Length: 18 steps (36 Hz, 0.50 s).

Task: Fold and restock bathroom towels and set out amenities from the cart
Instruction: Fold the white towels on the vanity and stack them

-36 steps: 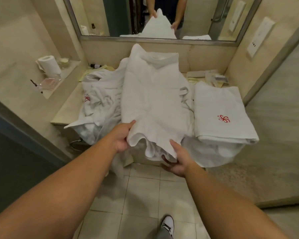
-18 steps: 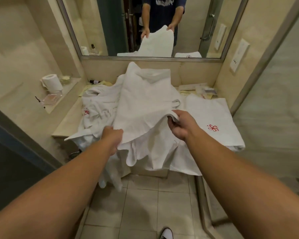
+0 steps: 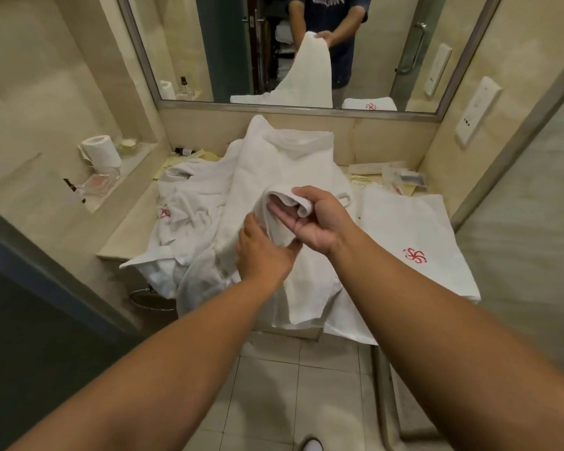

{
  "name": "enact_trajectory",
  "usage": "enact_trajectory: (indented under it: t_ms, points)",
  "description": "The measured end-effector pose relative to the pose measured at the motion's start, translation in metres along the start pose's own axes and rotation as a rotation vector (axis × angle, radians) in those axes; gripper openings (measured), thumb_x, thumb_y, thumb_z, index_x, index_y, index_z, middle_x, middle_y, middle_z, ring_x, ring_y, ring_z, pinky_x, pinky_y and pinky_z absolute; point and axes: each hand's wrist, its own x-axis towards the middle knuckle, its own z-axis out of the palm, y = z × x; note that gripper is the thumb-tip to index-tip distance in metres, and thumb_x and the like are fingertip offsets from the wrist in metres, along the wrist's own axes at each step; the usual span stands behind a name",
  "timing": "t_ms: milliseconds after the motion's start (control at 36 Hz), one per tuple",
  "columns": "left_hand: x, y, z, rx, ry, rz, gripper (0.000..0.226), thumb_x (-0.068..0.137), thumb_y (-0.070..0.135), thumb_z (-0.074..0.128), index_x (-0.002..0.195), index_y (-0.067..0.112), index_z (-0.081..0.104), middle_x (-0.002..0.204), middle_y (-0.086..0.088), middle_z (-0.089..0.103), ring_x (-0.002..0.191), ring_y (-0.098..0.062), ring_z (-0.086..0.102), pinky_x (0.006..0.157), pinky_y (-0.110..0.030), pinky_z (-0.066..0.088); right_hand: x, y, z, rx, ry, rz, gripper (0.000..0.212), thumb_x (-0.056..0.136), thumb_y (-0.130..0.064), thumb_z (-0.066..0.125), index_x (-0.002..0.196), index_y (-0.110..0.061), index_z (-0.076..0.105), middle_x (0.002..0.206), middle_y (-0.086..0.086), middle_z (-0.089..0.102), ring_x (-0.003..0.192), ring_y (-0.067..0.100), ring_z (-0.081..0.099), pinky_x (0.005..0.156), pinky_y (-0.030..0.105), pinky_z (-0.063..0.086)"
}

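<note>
Over the desk [image 3: 126,232], a white towel [image 3: 284,164] is gripped by the left hand [image 3: 264,255], its rolled edge clasped by the right hand [image 3: 319,222]; a folded towel [image 3: 414,229] is laid just beside, with amenity packets [image 3: 401,179] scattered behind it.

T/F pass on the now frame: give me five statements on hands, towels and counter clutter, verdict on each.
1. Both the left hand and the right hand grip the white towel. True.
2. The flat folded towel with the red logo lies left of the hands. False: it lies to their right.
3. A toilet paper roll sits on the ledge at the left. True.
4. The mirror shows no towel. False: the lifted towel shows in it.
5. Amenity packets lie at the back right of the counter. True.
</note>
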Motion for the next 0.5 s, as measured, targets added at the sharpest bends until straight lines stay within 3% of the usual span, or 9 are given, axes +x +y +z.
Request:
enact_trajectory:
  t_ms: [83,139,222,306,417,500]
  points:
    - [0.009,-0.004,-0.005,-0.009,0.118,-0.059,0.043,0.086,0.022,0.069,0.123,0.016,0.047,0.126,-0.007,0.055,0.113,-0.033,0.059,0.08,-0.039,0.048,0.001,-0.002,-0.005,-0.034,0.001,0.016,0.004,0.093,0.003,0.058,0.093,0.002,0.061,0.096,0.025,0.072,0.091,0.038,0.075,0.088,0.053,0.06]
    - [0.015,-0.017,-0.015,0.045,0.142,-0.034,0.029,0.085,0.009,0.064,0.108,0.018,0.049,0.113,-0.005,0.054,0.101,-0.032,0.059,0.075,-0.04,0.048,0.004,-0.004,-0.013,-0.05,0.052,-0.003,0.006,0.093,-0.003,0.06,0.088,-0.002,0.063,0.087,0.018,0.074,0.084,0.033,0.076,0.088,0.047,0.061]
    - [0.022,-0.042,-0.031,0.217,0.106,0.046,0.026,0.082,0.006,0.065,0.1,0.018,0.049,0.102,-0.001,0.045,0.097,-0.031,0.054,0.069,-0.039,0.042,0.011,-0.005,-0.024,-0.063,0.123,-0.047,0.01,0.092,-0.01,0.063,0.082,-0.009,0.064,0.07,0.009,0.068,0.078,0.028,0.073,0.092,0.042,0.057]
    - [0.028,-0.063,-0.049,0.351,0.07,0.067,0.034,0.082,0.008,0.066,0.113,0.017,0.055,0.112,-0.005,0.048,0.101,-0.032,0.053,0.071,-0.04,0.042,0.016,0.0,-0.035,-0.052,0.162,-0.068,0.022,0.09,-0.01,0.062,0.068,-0.014,0.061,0.056,0.004,0.057,0.077,0.026,0.072,0.103,0.043,0.052]
    - [0.03,-0.083,-0.064,0.505,-0.004,0.12,0.038,0.084,0.009,0.065,0.119,0.017,0.055,0.118,-0.007,0.048,0.107,-0.033,0.053,0.076,-0.044,0.05,0.019,0.012,-0.051,-0.022,0.229,-0.098,0.024,0.086,-0.005,0.056,0.064,-0.015,0.058,0.056,0.002,0.053,0.076,0.024,0.07,0.103,0.044,0.051]
    - [0.026,-0.093,-0.072,0.624,-0.045,0.154,0.035,0.085,0.009,0.064,0.117,0.018,0.055,0.116,-0.006,0.049,0.108,-0.03,0.05,0.071,-0.04,0.044,0.02,0.023,-0.066,0.039,0.303,-0.11,0.026,0.085,-0.005,0.051,0.061,-0.014,0.055,0.057,0.003,0.049,0.073,0.024,0.063,0.098,0.042,0.052]
